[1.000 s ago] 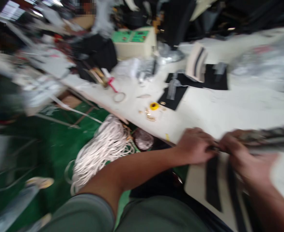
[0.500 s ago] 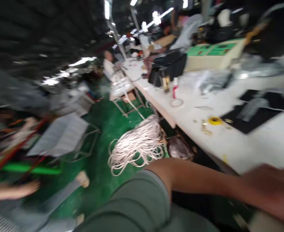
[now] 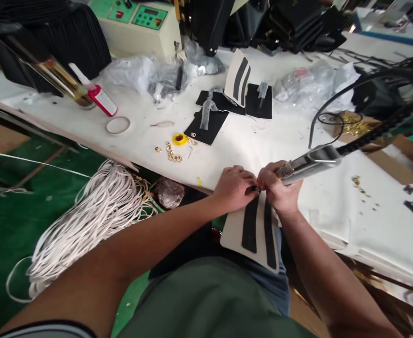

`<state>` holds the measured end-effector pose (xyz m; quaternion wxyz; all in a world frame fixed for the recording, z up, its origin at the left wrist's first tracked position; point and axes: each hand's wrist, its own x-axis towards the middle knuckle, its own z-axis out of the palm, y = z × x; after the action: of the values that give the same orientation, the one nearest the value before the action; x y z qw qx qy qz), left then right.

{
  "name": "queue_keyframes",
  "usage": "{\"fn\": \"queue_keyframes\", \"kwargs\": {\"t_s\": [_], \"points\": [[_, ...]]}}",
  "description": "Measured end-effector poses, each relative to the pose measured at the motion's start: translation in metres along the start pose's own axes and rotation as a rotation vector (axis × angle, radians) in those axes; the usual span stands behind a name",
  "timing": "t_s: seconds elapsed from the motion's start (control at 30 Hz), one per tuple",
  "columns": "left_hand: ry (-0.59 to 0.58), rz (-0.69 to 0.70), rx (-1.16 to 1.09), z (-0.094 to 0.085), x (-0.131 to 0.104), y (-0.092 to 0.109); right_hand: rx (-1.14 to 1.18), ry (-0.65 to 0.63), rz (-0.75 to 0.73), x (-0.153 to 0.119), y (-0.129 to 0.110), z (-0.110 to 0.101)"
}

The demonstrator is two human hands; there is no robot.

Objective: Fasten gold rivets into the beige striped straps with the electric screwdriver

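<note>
A cream panel with two dark strips hangs down over my lap at the table's front edge. My left hand pinches its upper end, beside a small dark bit at the fingertips. Pressed against that same end, my right hand has its fingers curled. A grey metal head on a thick black ribbed neck passes over the right hand; whether they touch I cannot tell. Left of the hands lie a gold chain and a yellow ring-shaped roll. Behind are black panels and another striped cream panel.
A red-and-white bottle and a pale ring are at the left. Behind stands a cream machine with green control panels. Cardboard boxes sit right. A heap of white cord covers the floor left.
My view has swung right and down onto the table. Both hands now meet at the striped cream panel; earlier only one blurred hand showed, by the table edge.
</note>
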<state>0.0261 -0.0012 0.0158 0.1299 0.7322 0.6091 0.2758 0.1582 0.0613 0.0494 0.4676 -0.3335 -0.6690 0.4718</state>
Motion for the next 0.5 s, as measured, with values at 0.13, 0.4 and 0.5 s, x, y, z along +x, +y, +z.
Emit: {"fn": "queue_keyframes", "kwargs": {"t_s": [0.13,0.4,0.5], "points": [[-0.006,-0.023,-0.016,0.000,0.003,-0.001,0.078,0.029,0.017,0.002,0.002,-0.002],[0.017,0.013,0.049,-0.012,-0.001,0.003,0.090,0.081,0.162,-0.006,-0.013,0.006],[0.090,0.034,0.032,-0.010,0.012,-0.011,0.123,0.051,0.190,0.003,-0.012,0.009]]}}
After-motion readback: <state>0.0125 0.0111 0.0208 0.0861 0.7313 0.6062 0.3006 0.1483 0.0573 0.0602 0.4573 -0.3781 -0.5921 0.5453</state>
